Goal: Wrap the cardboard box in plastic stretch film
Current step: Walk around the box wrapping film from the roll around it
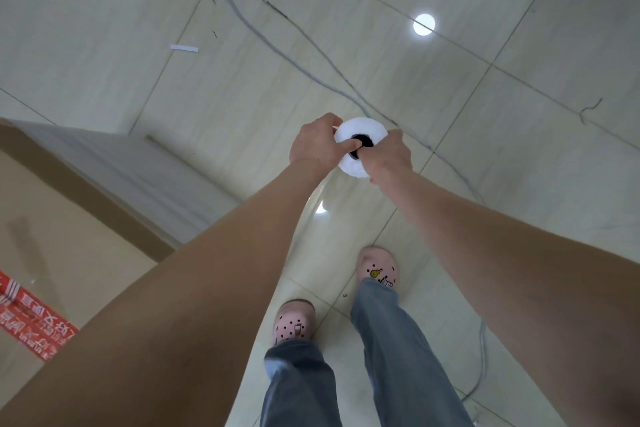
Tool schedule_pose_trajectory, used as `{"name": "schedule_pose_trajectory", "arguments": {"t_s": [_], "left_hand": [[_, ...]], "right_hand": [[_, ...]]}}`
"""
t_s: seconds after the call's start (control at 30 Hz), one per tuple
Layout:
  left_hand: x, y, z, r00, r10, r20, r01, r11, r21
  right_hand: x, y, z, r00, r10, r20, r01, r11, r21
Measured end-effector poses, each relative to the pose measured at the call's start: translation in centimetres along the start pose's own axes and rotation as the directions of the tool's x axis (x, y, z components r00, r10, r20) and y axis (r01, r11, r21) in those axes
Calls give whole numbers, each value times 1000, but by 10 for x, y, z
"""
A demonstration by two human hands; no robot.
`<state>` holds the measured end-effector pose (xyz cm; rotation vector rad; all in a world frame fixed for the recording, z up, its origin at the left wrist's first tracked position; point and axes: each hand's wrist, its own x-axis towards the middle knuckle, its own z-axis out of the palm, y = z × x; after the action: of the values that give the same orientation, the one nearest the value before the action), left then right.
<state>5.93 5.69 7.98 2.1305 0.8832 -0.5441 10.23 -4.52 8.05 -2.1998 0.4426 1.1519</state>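
1. We are standing with both pink clogs (377,271) on the tiled floor (519,149), below and behind the grip.
2. To the left of the grip, the cardboard box (62,236) is showing film already stretched over its side; its top, with red tape (31,319), looks bare.
3. We are gripping the stretch film roll (360,146) upright: the left hand (317,144) and right hand (389,156) are curling around it, fingers hooked into the dark core.
4. We judge wrapping partly done; more passes are remaining.
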Motion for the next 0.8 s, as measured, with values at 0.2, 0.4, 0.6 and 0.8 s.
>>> {"name": "schedule_pose_trajectory", "arguments": {"t_s": [0.2, 0.4, 0.6, 0.8], "left_hand": [[-2, 4, 2, 999, -1, -45, 2, 999, 33], [-7, 2, 9, 996, -43, -73, 40, 998, -45], [-12, -3, 13, 996, -8, -87, 0, 995, -99], [-6, -11, 19, 991, 32, -127, -46, 994, -102]], "right_hand": [[3, 1, -2, 987, -145, -63, 143, 989, -37], [5, 3, -3, 966, -248, -75, 227, 950, -214], [0, 12, 6, 999, 28, -23, -22, 977, 212], [7, 8, -5, 933, -353, -72, 310, 889, -337]]}}
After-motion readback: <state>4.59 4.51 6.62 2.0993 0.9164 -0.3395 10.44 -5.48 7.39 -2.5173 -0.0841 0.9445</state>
